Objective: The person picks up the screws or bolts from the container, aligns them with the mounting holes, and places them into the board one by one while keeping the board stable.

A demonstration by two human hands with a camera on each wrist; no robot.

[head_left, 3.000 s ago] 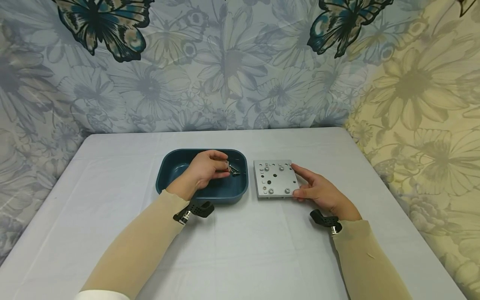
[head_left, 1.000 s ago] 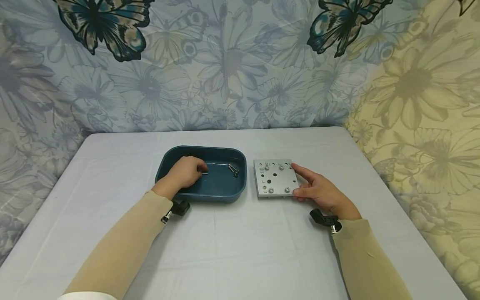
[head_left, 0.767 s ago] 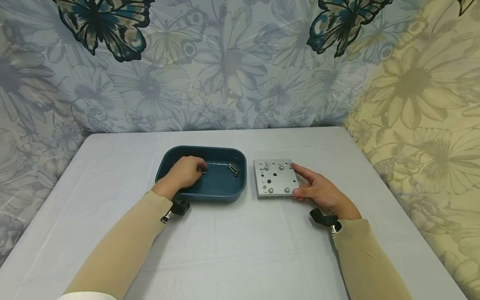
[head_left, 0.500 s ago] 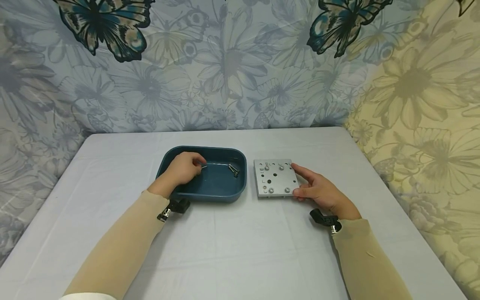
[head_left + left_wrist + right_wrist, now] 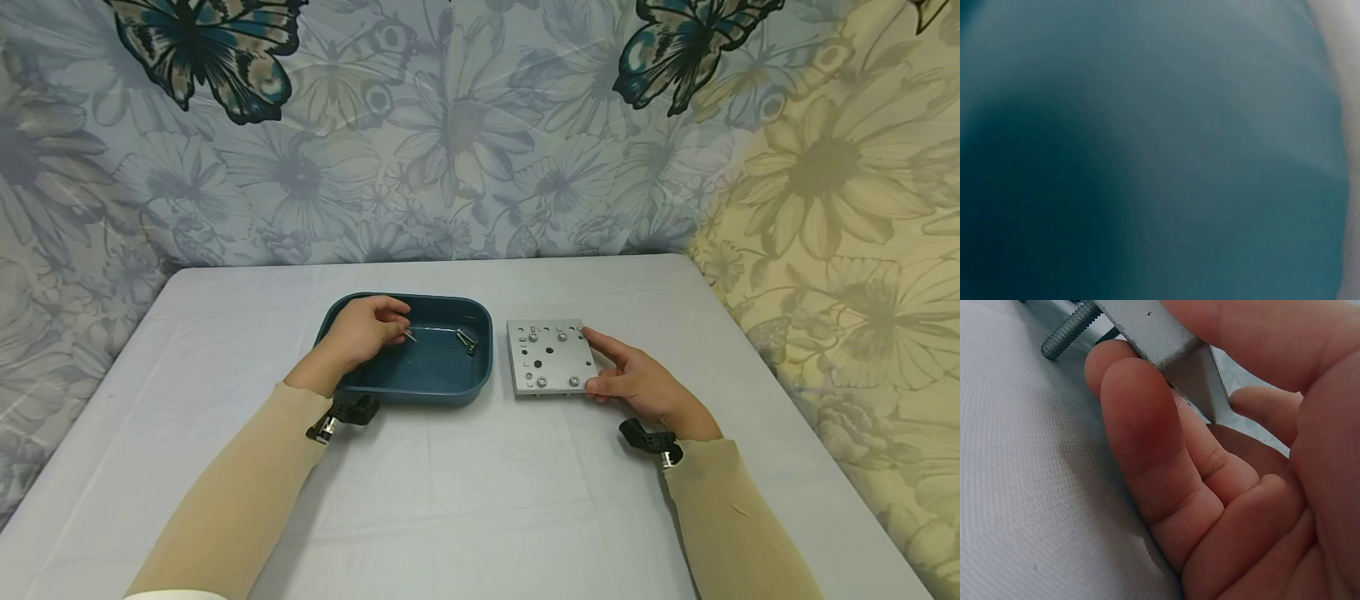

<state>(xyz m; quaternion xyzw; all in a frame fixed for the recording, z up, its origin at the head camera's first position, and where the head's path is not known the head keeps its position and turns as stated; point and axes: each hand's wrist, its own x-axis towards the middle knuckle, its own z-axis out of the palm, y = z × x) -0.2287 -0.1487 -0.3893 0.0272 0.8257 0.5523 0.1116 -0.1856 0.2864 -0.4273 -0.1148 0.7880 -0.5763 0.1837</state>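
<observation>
My left hand (image 5: 362, 331) is over the left half of a dark teal tray (image 5: 427, 393). Between its thumb and fingertips it pinches a thin silvery screw (image 5: 409, 336), mostly hidden by the fingers. A few loose screws (image 5: 467, 340) lie on the tray floor to the right. My right hand (image 5: 647, 385) grips a square silver metal plate (image 5: 558, 358) by its right edge, thumb at the near corner and index finger at the far one. Screw heads and holes dot the plate's top. From its underside a threaded screw end (image 5: 1071, 330) sticks out in the right wrist view.
A white cloth covers the table (image 5: 480, 500), and a floral curtain (image 5: 450, 150) hangs behind it. The plate stands just right of the tray, a narrow gap between them. In the left wrist view the tray wall (image 5: 1241, 125) fills the frame, blurred.
My left hand left the screws at the tray's right, moved to its left side, and has since risen slightly with a screw showing at its fingertips. The right hand and plate stay put.
</observation>
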